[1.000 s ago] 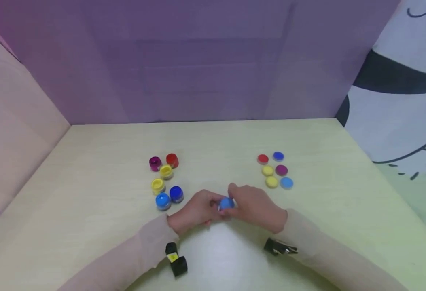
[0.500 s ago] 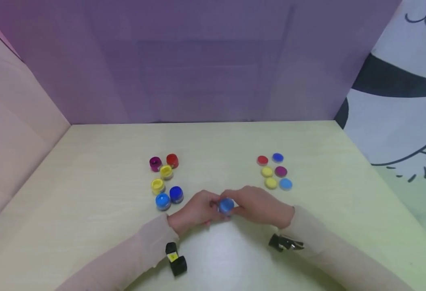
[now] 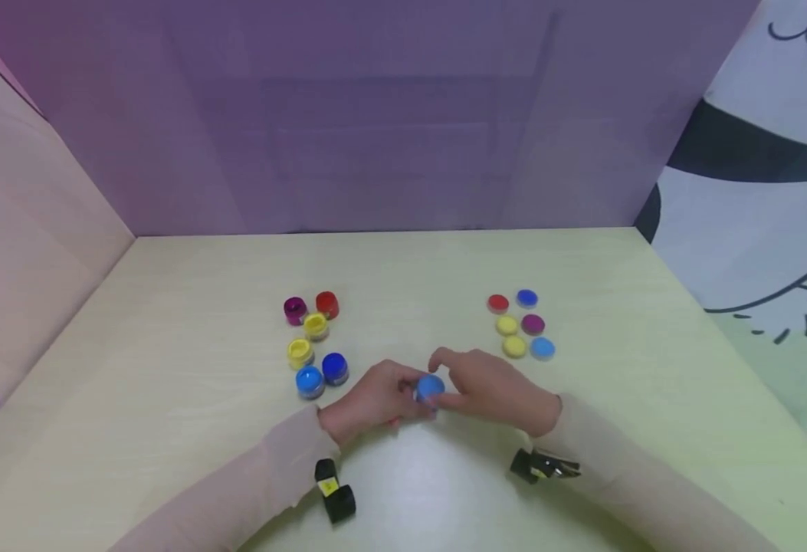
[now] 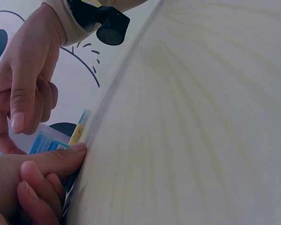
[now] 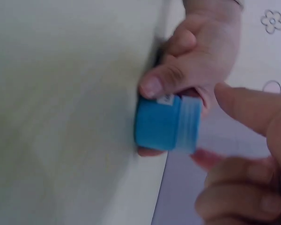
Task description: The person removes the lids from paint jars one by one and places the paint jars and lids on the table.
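Observation:
Near the front middle of the table, my left hand (image 3: 374, 399) holds a small light-blue paint jar (image 5: 155, 123) by its sides, low at the tabletop. On the jar sits a ribbed blue lid (image 5: 188, 125), facing up in the head view. My right hand (image 3: 498, 388) is at the lid with thumb and forefinger spread. In the right wrist view a gap shows between those fingers and the lid. To the left stand several lidless jars, among them a light-blue jar (image 3: 310, 382), a dark-blue jar (image 3: 335, 369) and a red jar (image 3: 327, 305).
Loose lids lie at the right, including a red lid (image 3: 497, 303), a magenta lid (image 3: 533, 324) and a light-blue lid (image 3: 542, 348). A purple panel (image 3: 403, 153) rises along the table's (image 3: 203, 307) far edge. Both wrists wear black cameras.
My right hand turns at the lid: its fingers close on it half a second ago, and now spread away from it. The left hand stays in place with the jar.

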`<state>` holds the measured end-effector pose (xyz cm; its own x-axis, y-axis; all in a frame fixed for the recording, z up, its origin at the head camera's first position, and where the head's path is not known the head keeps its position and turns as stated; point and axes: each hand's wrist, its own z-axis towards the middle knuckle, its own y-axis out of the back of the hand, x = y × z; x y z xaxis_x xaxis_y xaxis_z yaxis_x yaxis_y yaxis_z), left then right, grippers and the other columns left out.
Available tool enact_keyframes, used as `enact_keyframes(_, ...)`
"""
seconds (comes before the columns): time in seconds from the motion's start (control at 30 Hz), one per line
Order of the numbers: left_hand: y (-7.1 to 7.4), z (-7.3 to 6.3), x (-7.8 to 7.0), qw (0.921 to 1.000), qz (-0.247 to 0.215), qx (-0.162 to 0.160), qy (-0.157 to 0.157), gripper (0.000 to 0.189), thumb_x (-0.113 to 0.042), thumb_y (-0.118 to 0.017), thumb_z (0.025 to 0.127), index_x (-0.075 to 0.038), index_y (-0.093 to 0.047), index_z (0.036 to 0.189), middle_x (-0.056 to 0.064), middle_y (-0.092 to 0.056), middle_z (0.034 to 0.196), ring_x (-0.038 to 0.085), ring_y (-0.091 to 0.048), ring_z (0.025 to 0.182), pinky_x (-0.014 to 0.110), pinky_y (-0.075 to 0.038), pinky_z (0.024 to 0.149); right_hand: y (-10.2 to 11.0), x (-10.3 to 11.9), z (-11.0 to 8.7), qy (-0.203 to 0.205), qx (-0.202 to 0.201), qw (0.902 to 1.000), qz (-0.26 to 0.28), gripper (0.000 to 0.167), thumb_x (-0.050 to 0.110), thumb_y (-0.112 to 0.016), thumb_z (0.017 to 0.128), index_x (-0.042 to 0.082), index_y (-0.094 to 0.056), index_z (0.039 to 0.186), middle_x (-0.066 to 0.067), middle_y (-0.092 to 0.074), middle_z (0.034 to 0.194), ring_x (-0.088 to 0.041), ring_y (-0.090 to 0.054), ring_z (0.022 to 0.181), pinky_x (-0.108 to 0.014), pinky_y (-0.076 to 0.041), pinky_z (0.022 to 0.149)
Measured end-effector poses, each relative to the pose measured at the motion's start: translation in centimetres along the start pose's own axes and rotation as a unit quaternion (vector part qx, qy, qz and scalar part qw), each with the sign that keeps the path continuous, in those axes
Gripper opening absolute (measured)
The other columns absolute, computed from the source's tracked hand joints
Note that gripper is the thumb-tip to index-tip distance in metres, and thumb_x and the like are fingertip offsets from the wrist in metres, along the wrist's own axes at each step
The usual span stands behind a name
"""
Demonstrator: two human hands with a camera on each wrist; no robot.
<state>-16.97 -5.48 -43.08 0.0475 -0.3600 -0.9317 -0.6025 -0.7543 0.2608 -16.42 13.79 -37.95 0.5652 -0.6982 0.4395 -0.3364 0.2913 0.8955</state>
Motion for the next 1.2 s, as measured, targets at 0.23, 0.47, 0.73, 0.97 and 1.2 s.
enact_keyframes(0.23,0.1,-0.1,0.1,1.0000,-0.007,0.000,0.002,0.021,-0.019,-0.073,0.082,-0.023,-0.072,0.103,-0.003,-0.068,0.088,0.012,-0.046,0.049,0.021,-0.038,0.050,-1.1,1.3,0.2,-0.113,-0.010,0.9933,-0.019,0.039,0.043,-0.071,0.081,0.012,-0.050,0.092,0.004,-0.043,0.056,-0.009,-0.038,0.046,-0.021,-0.029,0.044)
enact_keyframes(0.47,0.0,0.2,0.3,1.0000,0.002,-0.005,0.002,0.020,-0.021,-0.074,0.081,-0.024,-0.072,0.101,-0.003,-0.068,0.088,0.013,-0.046,0.050,0.022,-0.039,0.053,-1.3,1.3,0.1,-0.097,-0.031,0.9941,-0.036,0.036,0.036,-0.072,0.082,0.010,-0.048,0.088,0.003,-0.045,0.059,-0.009,-0.039,0.049,-0.020,-0.031,0.044)
enact_keyframes(0.73,0.0,0.1,0.2,0.9999,-0.004,-0.005,0.009,0.019,-0.021,-0.075,0.080,-0.023,-0.072,0.099,0.000,-0.059,0.070,0.013,-0.046,0.051,0.023,-0.038,0.055,-1.1,1.0,0.2,-0.068,-0.022,0.9969,-0.033,0.030,0.025,-0.072,0.084,0.009,-0.053,0.100,0.006,-0.045,0.059,-0.008,-0.042,0.051,-0.019,-0.033,0.048)
enact_keyframes(0.97,0.1,0.1,0.1,0.9999,-0.007,0.001,0.009,0.022,-0.021,-0.075,0.081,-0.023,-0.072,0.102,0.000,-0.055,0.067,0.014,-0.046,0.052,0.024,-0.039,0.059,-0.5,0.1,-0.1,0.016,-0.007,0.9998,-0.011,0.030,0.015,-0.069,0.086,0.011,-0.057,0.113,0.009,-0.045,0.059,-0.004,-0.037,0.052,-0.019,-0.036,0.052)
enact_keyframes(1.2,0.1,0.0,-0.1,0.9998,0.004,-0.003,0.017,0.032,-0.020,-0.075,0.081,-0.022,-0.069,0.111,0.000,-0.051,0.062,0.014,-0.048,0.054,0.025,-0.039,0.061,0.2,-0.4,-0.4,0.087,-0.013,0.9960,-0.018,0.034,0.005,-0.067,0.085,0.010,-0.061,0.118,-0.004,-0.070,0.100,-0.010,-0.065,0.078,-0.028,-0.051,0.079)
